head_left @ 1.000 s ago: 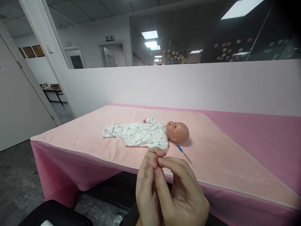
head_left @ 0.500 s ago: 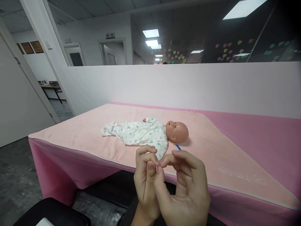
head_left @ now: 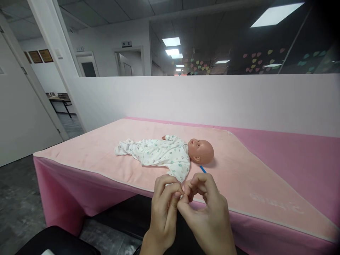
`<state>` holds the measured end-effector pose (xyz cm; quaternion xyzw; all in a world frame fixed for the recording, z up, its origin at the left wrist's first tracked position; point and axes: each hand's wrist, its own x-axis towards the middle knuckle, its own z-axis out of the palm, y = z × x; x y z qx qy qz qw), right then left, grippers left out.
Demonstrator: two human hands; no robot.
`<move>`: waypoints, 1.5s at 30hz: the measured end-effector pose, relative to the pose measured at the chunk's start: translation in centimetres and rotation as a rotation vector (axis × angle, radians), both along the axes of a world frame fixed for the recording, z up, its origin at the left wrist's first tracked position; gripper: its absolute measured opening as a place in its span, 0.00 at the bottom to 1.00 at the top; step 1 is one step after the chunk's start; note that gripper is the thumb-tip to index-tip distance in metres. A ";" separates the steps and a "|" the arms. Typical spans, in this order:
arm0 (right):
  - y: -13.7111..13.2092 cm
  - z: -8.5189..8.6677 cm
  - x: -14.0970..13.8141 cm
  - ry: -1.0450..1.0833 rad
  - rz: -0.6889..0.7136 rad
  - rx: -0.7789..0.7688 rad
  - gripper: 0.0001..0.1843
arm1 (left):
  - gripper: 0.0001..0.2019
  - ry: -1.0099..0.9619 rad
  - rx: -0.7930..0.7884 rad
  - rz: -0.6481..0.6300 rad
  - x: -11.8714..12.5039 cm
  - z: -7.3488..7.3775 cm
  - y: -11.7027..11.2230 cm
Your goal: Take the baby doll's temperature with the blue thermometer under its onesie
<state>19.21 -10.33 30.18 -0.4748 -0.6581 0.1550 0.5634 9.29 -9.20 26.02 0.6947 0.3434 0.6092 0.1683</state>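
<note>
A baby doll (head_left: 186,151) in a white printed onesie lies on its back on a pale pink blanket (head_left: 106,156), head to the right. My left hand (head_left: 163,209) and my right hand (head_left: 205,212) are held together in front of the table's near edge, just short of the doll's near sleeve. Both have their fingers curled, and the fingertips of one press against those of the other. I see nothing between them. The blue end of a thin stick (head_left: 203,169) shows by the doll's head; my right hand hides the rest of it.
The table has a darker pink cover (head_left: 305,159) and stands against a low white partition (head_left: 212,99) with dark glass above. An open doorway (head_left: 61,106) is at the left. A black seat (head_left: 58,242) sits at the bottom left.
My hands have dropped a little and the fingers have curled in tighter, fingertips still pressed together. The doll has not moved.
</note>
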 end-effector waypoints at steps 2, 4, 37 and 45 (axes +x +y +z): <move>0.1 -0.6 -0.1 0.002 -0.015 -0.003 0.10 | 0.07 0.005 -0.020 -0.017 0.0 -0.2 -0.1; 0.1 -1.2 -0.1 0.010 -0.026 -0.010 0.10 | 0.07 0.011 -0.036 -0.026 0.0 -0.4 -0.1; -0.2 -1.8 -0.6 0.157 0.071 0.322 0.09 | 0.26 0.198 0.119 0.101 -1.8 -1.2 -1.6; -0.6 -0.9 -1.2 0.197 0.186 0.299 0.11 | 0.26 0.201 0.211 0.192 -2.4 -1.3 -1.6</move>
